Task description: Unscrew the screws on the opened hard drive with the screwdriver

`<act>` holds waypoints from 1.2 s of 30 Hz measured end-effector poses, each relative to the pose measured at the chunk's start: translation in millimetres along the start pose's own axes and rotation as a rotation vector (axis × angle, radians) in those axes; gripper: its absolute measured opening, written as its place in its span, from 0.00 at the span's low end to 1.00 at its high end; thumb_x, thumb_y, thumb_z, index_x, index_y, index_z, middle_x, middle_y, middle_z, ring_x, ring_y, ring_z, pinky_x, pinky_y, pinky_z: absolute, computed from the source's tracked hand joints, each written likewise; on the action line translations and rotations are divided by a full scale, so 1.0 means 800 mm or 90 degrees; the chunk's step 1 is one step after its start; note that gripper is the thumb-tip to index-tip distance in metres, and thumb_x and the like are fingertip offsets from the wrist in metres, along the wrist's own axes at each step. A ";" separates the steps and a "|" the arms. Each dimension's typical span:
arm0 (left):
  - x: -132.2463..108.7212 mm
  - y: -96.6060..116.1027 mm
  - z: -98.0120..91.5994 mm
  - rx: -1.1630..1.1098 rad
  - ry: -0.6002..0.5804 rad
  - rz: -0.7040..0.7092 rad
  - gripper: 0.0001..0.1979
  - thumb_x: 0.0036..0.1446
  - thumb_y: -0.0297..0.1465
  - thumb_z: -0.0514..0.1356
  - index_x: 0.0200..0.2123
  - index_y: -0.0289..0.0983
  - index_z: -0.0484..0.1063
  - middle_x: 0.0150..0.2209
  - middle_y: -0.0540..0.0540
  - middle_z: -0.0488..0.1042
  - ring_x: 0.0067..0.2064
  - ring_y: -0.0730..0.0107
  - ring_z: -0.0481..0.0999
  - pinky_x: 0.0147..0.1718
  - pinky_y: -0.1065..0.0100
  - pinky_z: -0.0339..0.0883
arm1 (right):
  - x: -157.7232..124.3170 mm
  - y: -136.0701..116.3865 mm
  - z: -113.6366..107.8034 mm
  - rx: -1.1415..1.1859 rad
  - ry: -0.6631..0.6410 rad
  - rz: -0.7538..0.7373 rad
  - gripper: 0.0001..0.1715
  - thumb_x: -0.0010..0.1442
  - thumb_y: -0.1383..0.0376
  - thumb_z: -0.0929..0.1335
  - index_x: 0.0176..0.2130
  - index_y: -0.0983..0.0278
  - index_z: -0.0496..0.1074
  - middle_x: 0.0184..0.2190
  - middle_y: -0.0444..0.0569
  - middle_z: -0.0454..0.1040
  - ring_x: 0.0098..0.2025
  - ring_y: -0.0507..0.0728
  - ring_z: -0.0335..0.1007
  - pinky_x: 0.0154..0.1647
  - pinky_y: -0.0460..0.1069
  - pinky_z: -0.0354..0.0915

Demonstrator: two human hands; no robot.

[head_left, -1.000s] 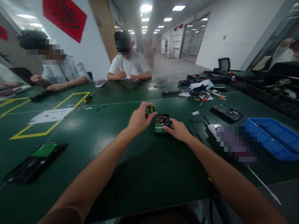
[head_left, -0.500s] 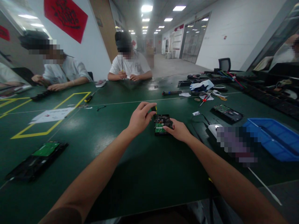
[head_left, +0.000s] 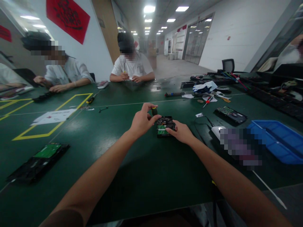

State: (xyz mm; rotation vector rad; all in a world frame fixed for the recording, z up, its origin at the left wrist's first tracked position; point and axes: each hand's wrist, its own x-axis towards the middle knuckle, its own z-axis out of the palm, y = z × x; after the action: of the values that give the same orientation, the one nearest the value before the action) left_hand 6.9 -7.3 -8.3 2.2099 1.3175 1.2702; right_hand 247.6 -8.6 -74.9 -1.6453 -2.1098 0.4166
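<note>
My left hand (head_left: 141, 122) is closed round a short screwdriver (head_left: 154, 111) with a dark handle and a yellow band. One finger rests over the handle's top; the shaft and tip are hidden or too small to see. Below it a hard drive (head_left: 163, 130) lies on the green tabletop, its green circuit board facing up. My right hand (head_left: 182, 132) grips the drive's right side, with the thumb across the near part of the board and the fingers along the edge.
Another hard drive (head_left: 230, 115) and a blue tray (head_left: 281, 142) are on the right, with a white cabled device (head_left: 216, 130) nearer. A black bracket with a green board (head_left: 47, 150) lies left. Two people sit across the table; tools and a cloth (head_left: 205, 86) lie farther back.
The left fingers have shifted on the screwdriver: the thumb has come lower and more of the handle now shows. The right hand and the drive stay in place.
</note>
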 end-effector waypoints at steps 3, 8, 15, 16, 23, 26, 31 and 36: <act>0.000 -0.002 0.002 -0.026 -0.005 0.001 0.21 0.60 0.38 0.65 0.51 0.43 0.61 0.54 0.42 0.78 0.23 0.76 0.77 0.27 0.68 0.71 | 0.000 0.001 0.000 0.001 0.003 -0.003 0.32 0.65 0.47 0.69 0.59 0.63 0.70 0.40 0.53 0.79 0.40 0.60 0.75 0.38 0.50 0.62; 0.000 -0.003 0.001 -0.022 -0.019 0.030 0.19 0.63 0.35 0.61 0.55 0.42 0.62 0.46 0.44 0.80 0.25 0.76 0.77 0.28 0.70 0.70 | 0.000 0.000 -0.001 -0.001 0.000 0.005 0.32 0.65 0.47 0.69 0.60 0.63 0.70 0.39 0.52 0.78 0.40 0.59 0.74 0.38 0.49 0.61; -0.001 0.003 -0.001 -0.002 0.021 0.104 0.12 0.65 0.32 0.60 0.51 0.40 0.70 0.52 0.43 0.75 0.28 0.79 0.76 0.33 0.69 0.73 | 0.000 -0.002 -0.001 -0.003 0.002 0.004 0.31 0.65 0.48 0.70 0.59 0.63 0.71 0.39 0.52 0.78 0.40 0.59 0.74 0.37 0.49 0.61; 0.000 0.003 -0.001 0.001 0.030 0.107 0.12 0.65 0.32 0.61 0.51 0.40 0.71 0.52 0.43 0.75 0.28 0.79 0.75 0.33 0.69 0.73 | 0.000 -0.002 0.000 -0.004 0.004 0.000 0.31 0.65 0.48 0.70 0.59 0.63 0.71 0.39 0.52 0.78 0.39 0.59 0.74 0.37 0.49 0.61; -0.001 0.001 -0.001 0.011 -0.001 0.020 0.22 0.59 0.40 0.66 0.54 0.41 0.67 0.35 0.49 0.80 0.25 0.73 0.77 0.28 0.67 0.70 | 0.000 0.000 0.000 0.000 0.006 -0.010 0.31 0.65 0.48 0.69 0.59 0.62 0.71 0.39 0.52 0.79 0.39 0.59 0.74 0.37 0.49 0.61; -0.001 0.001 0.000 -0.040 0.010 -0.006 0.24 0.55 0.41 0.69 0.50 0.42 0.64 0.47 0.46 0.81 0.24 0.75 0.77 0.26 0.68 0.70 | 0.001 0.001 0.001 0.002 0.008 -0.010 0.31 0.65 0.47 0.69 0.58 0.63 0.71 0.40 0.52 0.79 0.39 0.59 0.74 0.37 0.49 0.61; -0.001 0.002 0.002 -0.092 0.021 -0.019 0.24 0.54 0.41 0.70 0.45 0.41 0.61 0.50 0.45 0.80 0.24 0.76 0.78 0.24 0.70 0.71 | 0.001 0.001 0.002 0.000 0.006 0.002 0.32 0.64 0.47 0.69 0.59 0.63 0.71 0.40 0.53 0.79 0.40 0.60 0.75 0.37 0.50 0.62; -0.002 0.007 -0.002 -0.084 -0.010 0.012 0.16 0.62 0.37 0.63 0.48 0.42 0.61 0.52 0.43 0.79 0.24 0.78 0.77 0.25 0.71 0.71 | -0.001 -0.001 0.002 0.003 0.011 0.005 0.32 0.65 0.47 0.69 0.60 0.64 0.70 0.38 0.52 0.79 0.40 0.61 0.75 0.38 0.51 0.64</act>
State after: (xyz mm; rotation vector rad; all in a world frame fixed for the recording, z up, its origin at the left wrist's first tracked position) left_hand 8.9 -11.7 -5.0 2.1411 1.1742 1.3054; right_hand 246.1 -9.2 -75.7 -1.6494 -2.0887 0.4082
